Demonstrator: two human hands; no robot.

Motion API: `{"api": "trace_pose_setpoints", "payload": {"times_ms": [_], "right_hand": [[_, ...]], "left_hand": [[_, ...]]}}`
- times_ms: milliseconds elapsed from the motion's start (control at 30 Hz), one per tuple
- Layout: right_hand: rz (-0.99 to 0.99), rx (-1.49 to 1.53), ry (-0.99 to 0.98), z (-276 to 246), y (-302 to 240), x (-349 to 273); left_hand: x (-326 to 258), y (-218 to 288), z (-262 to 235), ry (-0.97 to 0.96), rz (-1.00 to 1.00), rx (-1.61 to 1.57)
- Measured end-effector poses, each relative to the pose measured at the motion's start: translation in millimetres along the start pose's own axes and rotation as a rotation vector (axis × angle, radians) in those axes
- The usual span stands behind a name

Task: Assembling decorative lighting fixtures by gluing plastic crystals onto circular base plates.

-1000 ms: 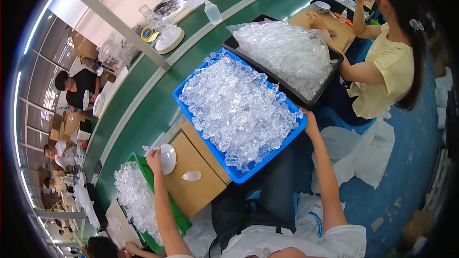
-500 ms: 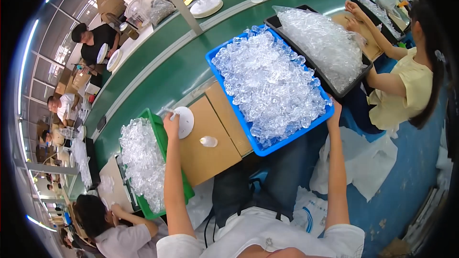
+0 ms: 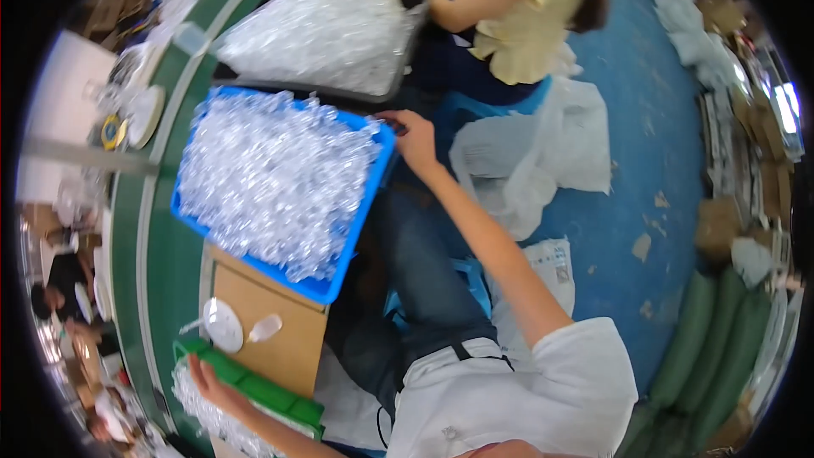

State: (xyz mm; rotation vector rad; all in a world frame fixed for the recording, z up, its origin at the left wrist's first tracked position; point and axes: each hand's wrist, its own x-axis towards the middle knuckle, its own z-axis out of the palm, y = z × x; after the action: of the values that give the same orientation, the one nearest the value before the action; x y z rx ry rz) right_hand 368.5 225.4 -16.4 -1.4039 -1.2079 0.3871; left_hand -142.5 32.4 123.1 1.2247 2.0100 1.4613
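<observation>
In the head view, the left hand [image 3: 214,387], at the lower left of the frame, is loosely open over the green tray [image 3: 263,386], its fingers slightly bent and seemingly empty, though blur softens them. The right hand [image 3: 414,142], at the upper centre, has its fingers curled at the upper right corner of the blue tray [image 3: 363,219]; whether they grip the rim, I cannot tell. The blue tray sits left of centre, heaped with clear plastic pieces [image 3: 275,178]. Just above it, a black tray [image 3: 410,41] carries a clear plastic bag [image 3: 326,34]. Below the blue tray, a white disc [image 3: 223,325] and a small bottle [image 3: 265,327] lie near each other on brown cardboard [image 3: 292,309]. The green tray, at the lower left, also holds clear pieces. A co-worker in a yellow top [image 3: 532,13] sits at the upper right of centre, above white sacking [image 3: 570,140] on the blue floor [image 3: 649,203].
</observation>
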Motion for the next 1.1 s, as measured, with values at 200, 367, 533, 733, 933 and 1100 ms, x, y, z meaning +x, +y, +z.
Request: {"api": "trace_pose_setpoints", "payload": {"times_ms": [200, 367, 533, 733, 933, 1100], "right_hand": [[0.002, 0.205, -0.028, -30, 15, -14], [-0.35, -0.304, -0.251, -11, 3, 13], [-0.406, -0.445, -0.245, -4, 13, 19], [-0.442, -0.144, -0.153, -2, 33, 4], [0.558, 0.325, 0.371, -66, 77, -136], [0.594, -0.829, 0.398, -261, 175, -499]], "left_hand": [[-3, 25, -14, 0.065, 0.02, 0.091], [-2, 26, -5, 0.09, 0.006, 0.049], [-8, 29, 9, 0.072, 0.007, 0.056], [0, 35, 4, 0.038, 0.009, 0.067], [13, 26, -10, -0.022, 0.046, 0.138], [6, 7, 55, -0.179, -0.057, 0.048]]}}
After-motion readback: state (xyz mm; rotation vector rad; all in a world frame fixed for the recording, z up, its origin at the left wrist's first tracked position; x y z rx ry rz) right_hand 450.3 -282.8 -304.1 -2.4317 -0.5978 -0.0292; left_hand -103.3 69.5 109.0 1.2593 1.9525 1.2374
